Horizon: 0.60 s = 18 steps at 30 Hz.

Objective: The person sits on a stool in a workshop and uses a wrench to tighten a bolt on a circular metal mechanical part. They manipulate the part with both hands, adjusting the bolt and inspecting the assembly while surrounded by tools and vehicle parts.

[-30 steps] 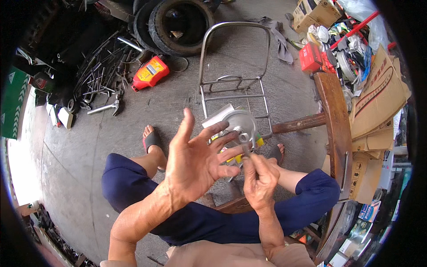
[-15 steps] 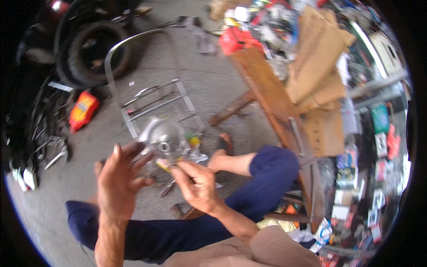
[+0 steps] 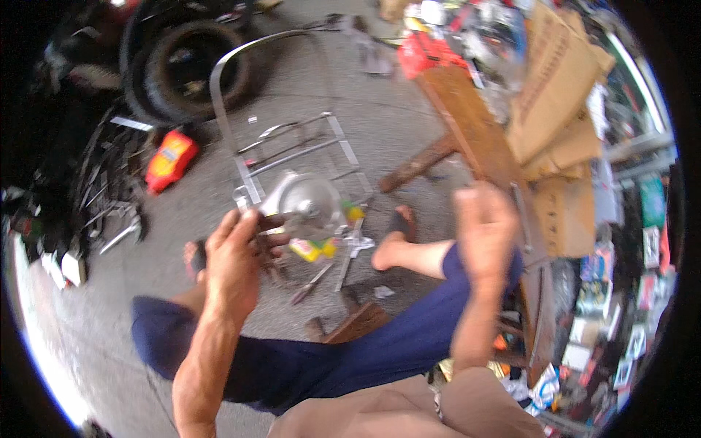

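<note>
My left hand (image 3: 237, 255) is closed, its fingers curled beside a round silvery metal housing (image 3: 310, 201). A small shiny metal piece with a ring end (image 3: 242, 197) sticks up from its fingertips; the rest is hidden by the hand. My right hand (image 3: 485, 226) is over the wooden bench on the right, blurred, with its fingers drawn together; what they hold, if anything, cannot be made out. Just below the housing lie a yellow packet (image 3: 305, 250) and a screwdriver-like tool (image 3: 310, 285).
A bent metal frame (image 3: 292, 162) lies beyond the housing. At left are a tyre (image 3: 164, 77), a red-and-yellow bottle (image 3: 171, 162) and scattered tools. Flattened cardboard (image 3: 548, 87) leans by the wooden bench (image 3: 467, 117); small packages crowd the right. My feet flank the work area.
My right hand has left the housing and moved right, over the bench. My left hand, spread before, is now curled, with the ring-ended piece showing. The whole view has shifted.
</note>
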{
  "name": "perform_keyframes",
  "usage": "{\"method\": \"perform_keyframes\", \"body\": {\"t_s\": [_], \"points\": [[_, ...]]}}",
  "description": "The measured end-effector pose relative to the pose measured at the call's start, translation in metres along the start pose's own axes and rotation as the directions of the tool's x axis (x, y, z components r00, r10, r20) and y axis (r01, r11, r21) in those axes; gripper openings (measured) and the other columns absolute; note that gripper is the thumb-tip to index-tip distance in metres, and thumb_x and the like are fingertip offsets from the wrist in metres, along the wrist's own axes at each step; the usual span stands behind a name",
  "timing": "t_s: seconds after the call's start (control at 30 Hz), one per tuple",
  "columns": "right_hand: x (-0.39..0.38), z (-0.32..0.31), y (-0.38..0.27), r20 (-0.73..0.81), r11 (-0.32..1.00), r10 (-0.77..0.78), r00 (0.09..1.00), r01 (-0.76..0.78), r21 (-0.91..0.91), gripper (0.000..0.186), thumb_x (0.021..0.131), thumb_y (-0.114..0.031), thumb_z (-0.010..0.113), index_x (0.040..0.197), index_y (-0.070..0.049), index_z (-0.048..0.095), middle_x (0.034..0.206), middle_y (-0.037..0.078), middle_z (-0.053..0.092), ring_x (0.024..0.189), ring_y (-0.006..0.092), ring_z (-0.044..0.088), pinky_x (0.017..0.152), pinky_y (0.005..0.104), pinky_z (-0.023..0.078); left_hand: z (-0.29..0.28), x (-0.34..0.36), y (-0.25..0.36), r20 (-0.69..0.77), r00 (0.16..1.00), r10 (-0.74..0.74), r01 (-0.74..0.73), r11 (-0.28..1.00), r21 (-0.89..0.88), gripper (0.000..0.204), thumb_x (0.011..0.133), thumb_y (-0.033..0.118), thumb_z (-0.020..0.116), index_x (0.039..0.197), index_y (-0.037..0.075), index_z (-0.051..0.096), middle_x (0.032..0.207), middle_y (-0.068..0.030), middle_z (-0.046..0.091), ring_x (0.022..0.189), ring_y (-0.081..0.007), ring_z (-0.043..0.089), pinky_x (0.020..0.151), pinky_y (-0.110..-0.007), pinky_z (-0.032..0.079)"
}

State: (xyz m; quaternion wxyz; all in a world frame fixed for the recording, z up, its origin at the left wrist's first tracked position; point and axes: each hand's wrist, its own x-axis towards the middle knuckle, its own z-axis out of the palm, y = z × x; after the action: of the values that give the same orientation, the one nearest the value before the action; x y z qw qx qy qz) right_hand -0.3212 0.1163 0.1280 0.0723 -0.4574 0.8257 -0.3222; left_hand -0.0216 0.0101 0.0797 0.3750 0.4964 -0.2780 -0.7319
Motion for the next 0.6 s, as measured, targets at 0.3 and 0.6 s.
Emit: {"method": "perform_keyframes", "body": {"t_s": [0.3, 0.6], "points": [[0.049, -0.106, 0.187, -0.063, 0.636, 0.175, 0.982, -0.162, -0.755, 0.051, 0.079, -0.008, 0.058, 0.13, -0.001, 0.055, 0.109, 0.029, 0.065, 0.103, 0.0452, 0.061, 0.091, 0.0515, 0.047, -0.008, 0.023, -0.027, -0.04, 0.998, -0.056, 0.068, 0.902, 0.427, 0.039, 0.095, 0.007, 0.049, 0.134, 0.001, 0.053, 0.087, -0.0146, 0.07, 0.056, -0.0162, 0.066, 0.048, -0.029, 0.048], [0.067, -0.102, 0.188, -0.05, 0.706, 0.278, 0.959, -0.239, -0.667, 0.041, 0.079, -0.013, 0.06, 0.116, 0.004, 0.057, 0.11, 0.03, 0.064, 0.106, 0.0458, 0.06, 0.091, 0.051, 0.047, -0.02, 0.055, -0.064, -0.058, 0.992, 0.115, 0.008, 0.388, 0.922, 0.038, 0.088, 0.015, 0.054, 0.124, 0.014, 0.065, 0.107, -0.0227, 0.069, 0.102, -0.0392, 0.066, 0.092, -0.047, 0.051]]}}
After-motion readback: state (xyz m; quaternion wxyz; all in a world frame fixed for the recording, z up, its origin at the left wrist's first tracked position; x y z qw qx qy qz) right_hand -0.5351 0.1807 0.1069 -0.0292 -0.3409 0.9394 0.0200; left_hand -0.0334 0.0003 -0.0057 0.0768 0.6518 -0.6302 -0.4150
